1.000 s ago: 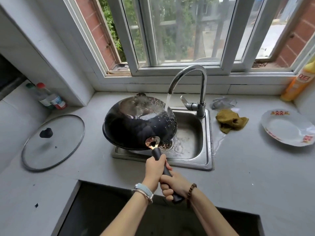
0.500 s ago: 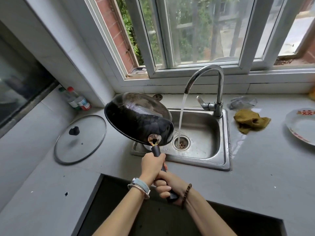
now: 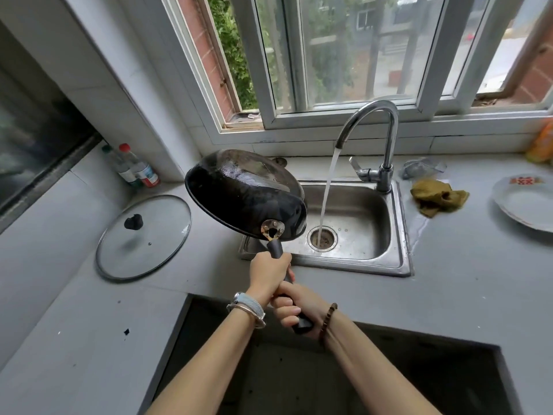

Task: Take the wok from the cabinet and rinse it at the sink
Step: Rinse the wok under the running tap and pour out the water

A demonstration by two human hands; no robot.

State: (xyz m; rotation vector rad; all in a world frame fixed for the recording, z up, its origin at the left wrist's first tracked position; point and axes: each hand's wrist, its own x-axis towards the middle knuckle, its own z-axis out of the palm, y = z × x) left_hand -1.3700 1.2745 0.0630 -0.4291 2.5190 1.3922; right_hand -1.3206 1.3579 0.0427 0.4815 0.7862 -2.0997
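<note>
A wet black wok (image 3: 245,194) is held up over the left edge of the steel sink (image 3: 401,223), tilted so its open side faces left and away. Both hands grip its long dark handle. My left hand (image 3: 269,272) holds the handle close to the pan. My right hand (image 3: 296,308) holds the handle's end, nearer to me. Water runs from the chrome faucet (image 3: 380,130) straight into the drain (image 3: 321,238), to the right of the wok and clear of it.
A glass lid (image 3: 143,236) lies flat on the counter to the left. Two bottles (image 3: 133,166) stand in the back left corner. A yellow-brown cloth (image 3: 437,196) and a white plate (image 3: 526,202) lie right of the sink. A dark opening (image 3: 329,369) lies below my arms.
The wok has been lifted out of the water stream, moved left and tipped up. The water now falls straight into the drain. Both hands keep their grip.
</note>
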